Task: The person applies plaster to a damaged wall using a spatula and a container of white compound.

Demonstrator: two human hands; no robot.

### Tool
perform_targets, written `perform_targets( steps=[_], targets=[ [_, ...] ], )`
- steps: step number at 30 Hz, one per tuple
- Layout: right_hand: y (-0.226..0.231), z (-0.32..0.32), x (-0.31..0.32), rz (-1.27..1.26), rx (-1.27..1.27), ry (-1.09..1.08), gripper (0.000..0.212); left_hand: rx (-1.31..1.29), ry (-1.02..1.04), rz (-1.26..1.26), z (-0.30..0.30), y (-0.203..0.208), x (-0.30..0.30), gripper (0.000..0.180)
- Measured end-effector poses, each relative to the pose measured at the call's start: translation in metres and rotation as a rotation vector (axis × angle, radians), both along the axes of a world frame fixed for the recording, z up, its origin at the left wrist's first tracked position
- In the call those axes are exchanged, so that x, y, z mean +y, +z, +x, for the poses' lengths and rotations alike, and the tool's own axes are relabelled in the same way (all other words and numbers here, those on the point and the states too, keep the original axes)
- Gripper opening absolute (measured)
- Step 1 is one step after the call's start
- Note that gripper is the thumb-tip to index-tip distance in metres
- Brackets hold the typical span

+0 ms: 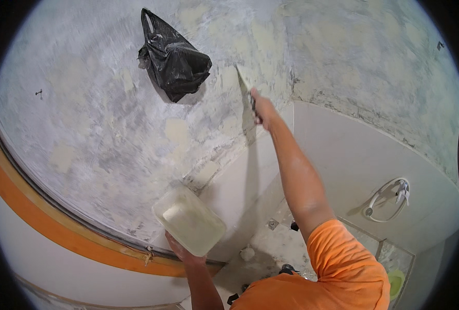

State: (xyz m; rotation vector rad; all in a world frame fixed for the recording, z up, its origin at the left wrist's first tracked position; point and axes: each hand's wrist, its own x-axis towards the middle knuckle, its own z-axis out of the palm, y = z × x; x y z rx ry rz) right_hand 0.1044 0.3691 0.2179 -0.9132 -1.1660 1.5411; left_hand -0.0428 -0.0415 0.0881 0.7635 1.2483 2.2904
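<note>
My right hand (263, 109) is closed around the dark handle of a putty knife (243, 81). The knife's thin blade meets the patchy grey plaster wall (110, 139) left of the inner corner, and I cannot tell how firmly it presses. Lower down, my left hand (185, 252) grips a pale, translucent rectangular plastic tub (213, 236) from beneath and the side. The tub tilts toward me, with a whitish, smooth-looking material inside. Most of the left fingers are hidden behind it. A strip of my right arm's shadow falls on the wall below the knife.
A black plastic bag (180, 64) hangs on the wall left of the knife. White panels (338, 139) cover the lower walls. At right a white shower hose (370, 213) loops from a fitting. Orange trim (58, 226) edges the left side. A green basin (396, 284) sits low right.
</note>
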Motion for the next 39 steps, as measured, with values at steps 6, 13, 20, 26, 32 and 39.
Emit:
perform_targets(
  steps=[6, 13, 20, 26, 32, 39],
  targets=[
    [-0.135, -0.014, -0.11, -0.122, -0.231, 0.213, 0.067, -0.266, 0.011, 0.043, 0.016, 0.004, 0.011, 0.052],
    [0.001, 0.021, -0.054, 0.115, -0.119, -0.06, 0.066, -0.278, -0.046, 0.137, 0.003, 0.005, 0.002, 0.053],
    [-0.018, -0.012, -0.013, 0.13, -0.169, -0.013, 0.068, -0.419, -0.066, 0.157, 0.009, 0.008, 0.007, 0.053],
    [-0.186, -0.032, -0.149, 0.046, -0.511, 0.333, 0.085, -0.194, 0.032, 0.003, 0.002, -0.016, 0.013, 0.062],
    [-0.176, 0.043, -0.2, 0.07, -0.316, 0.385, 0.053, -0.029, -0.132, -0.034, 0.014, -0.023, 0.036, 0.066],
    [-0.173, 0.154, -0.215, -0.046, -0.007, 0.396, 0.038, -0.698, -0.454, -0.096, 0.075, -0.005, 0.079, 0.061]
  ],
)
